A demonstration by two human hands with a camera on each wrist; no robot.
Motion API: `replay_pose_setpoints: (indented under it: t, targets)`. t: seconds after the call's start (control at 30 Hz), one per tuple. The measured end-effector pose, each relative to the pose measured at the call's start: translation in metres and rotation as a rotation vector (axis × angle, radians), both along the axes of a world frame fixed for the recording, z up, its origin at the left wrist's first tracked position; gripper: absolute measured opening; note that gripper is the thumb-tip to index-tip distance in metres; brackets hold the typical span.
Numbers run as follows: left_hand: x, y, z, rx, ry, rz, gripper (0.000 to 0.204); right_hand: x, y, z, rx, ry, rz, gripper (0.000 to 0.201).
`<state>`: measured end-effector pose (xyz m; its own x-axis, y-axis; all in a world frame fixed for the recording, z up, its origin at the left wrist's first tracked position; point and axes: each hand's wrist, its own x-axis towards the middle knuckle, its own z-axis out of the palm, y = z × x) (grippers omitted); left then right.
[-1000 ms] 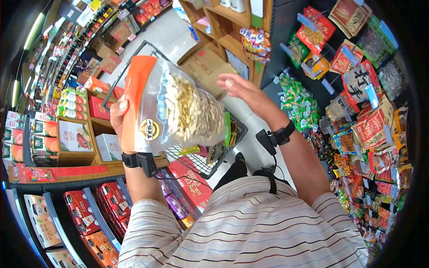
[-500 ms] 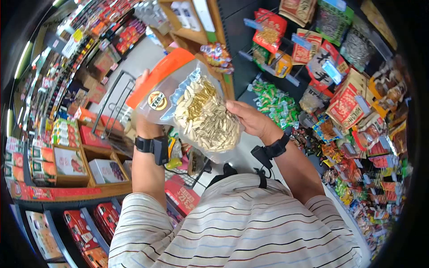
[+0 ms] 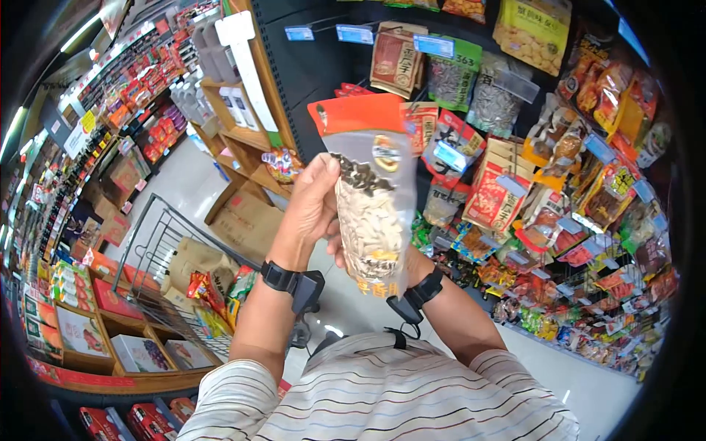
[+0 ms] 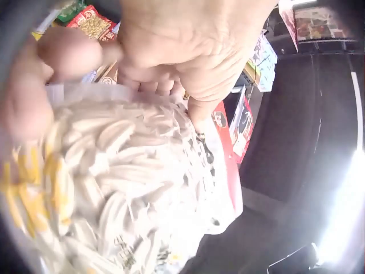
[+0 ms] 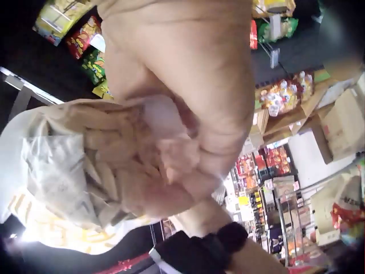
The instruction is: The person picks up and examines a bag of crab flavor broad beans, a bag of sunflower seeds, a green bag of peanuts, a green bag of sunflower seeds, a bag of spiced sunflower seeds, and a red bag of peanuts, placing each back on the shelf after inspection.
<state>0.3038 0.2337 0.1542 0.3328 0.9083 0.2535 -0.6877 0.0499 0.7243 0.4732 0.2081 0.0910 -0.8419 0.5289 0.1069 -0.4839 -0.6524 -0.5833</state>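
Upright in front of my chest is a clear plastic bag of sunflower seeds (image 3: 370,228) with an orange top band. My left hand (image 3: 314,197) grips its left edge, thumb on the front face, as the left wrist view also shows. Behind the lower right part of the bag is my right hand (image 5: 188,74), mostly hidden in the head view. In the right wrist view it curls round the bag's side and holds it. Both wrists wear black straps with small cameras.
Hanging snack packets (image 3: 500,195) with blue price tags fill the dark rack ahead and right. A wire shopping cart (image 3: 173,261) holding a brown bag and colourful packets stands at left. A cardboard box (image 3: 248,224) is beside a wooden shelf (image 3: 239,132). Boxed goods (image 3: 140,353) line the lower left.
The right hand, apart from the bag one second ago, has come to it and holds it. The bag has turned upright and moved right. The head view has swung right toward the snack rack.
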Motion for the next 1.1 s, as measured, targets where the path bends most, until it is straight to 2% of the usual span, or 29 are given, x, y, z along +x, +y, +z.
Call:
replay_pose_setpoints:
  t: [0.03, 0.1, 0.13, 0.23, 0.27, 0.33, 0.43, 0.53, 0.7, 0.83, 1.03, 1.1]
  targets:
    - [0.008, 0.0, 0.001, 0.005, 0.038, 0.067, 0.023, 0.007, -0.011, 0.017, -0.156, -0.016, -0.078, 0.066]
    - [0.023, -0.003, 0.004, 0.002, 0.119, 0.198, 0.016, 0.025, -0.001, -0.005, 0.06, -0.122, -0.262, 0.059]
    - [0.03, -0.004, 0.003, -0.003, 0.162, 0.263, 0.014, 0.035, -0.003, -0.008, -0.005, -0.21, -0.381, 0.057]
    - [0.037, -0.003, -0.009, -0.016, 0.201, 0.33, 0.014, 0.063, -0.002, -0.002, -0.007, -0.113, -0.506, 0.058]
    - [0.037, -0.002, -0.012, -0.022, 0.211, 0.355, 0.014, 0.073, -0.003, -0.001, 0.027, -0.068, -0.513, 0.065]
    - [0.035, -0.001, -0.02, -0.039, 0.24, 0.35, 0.015, 0.091, -0.009, 0.011, 0.018, 0.002, -0.414, 0.069]
    - [0.039, -0.005, -0.022, -0.067, 0.226, 0.341, 0.015, 0.094, -0.017, 0.024, 0.082, -0.044, -0.568, 0.061]
    - [0.05, -0.012, -0.02, -0.082, 0.17, 0.333, 0.016, 0.097, -0.017, 0.016, 0.259, -0.227, -0.694, 0.048]
    - [0.055, -0.016, -0.022, -0.095, 0.118, 0.324, 0.016, 0.1, -0.021, 0.017, 0.155, -0.199, -0.693, 0.04]
    - [0.062, -0.018, -0.019, -0.128, 0.105, 0.352, 0.015, 0.106, -0.019, 0.013, 0.143, -0.177, -0.641, 0.042]
    - [0.069, -0.012, -0.028, -0.138, 0.104, 0.35, 0.015, 0.114, -0.018, 0.011, 0.144, -0.194, -0.661, 0.043]
    - [0.075, -0.013, -0.027, -0.142, 0.113, 0.34, 0.015, 0.119, -0.017, 0.008, 0.166, -0.214, -0.649, 0.051]
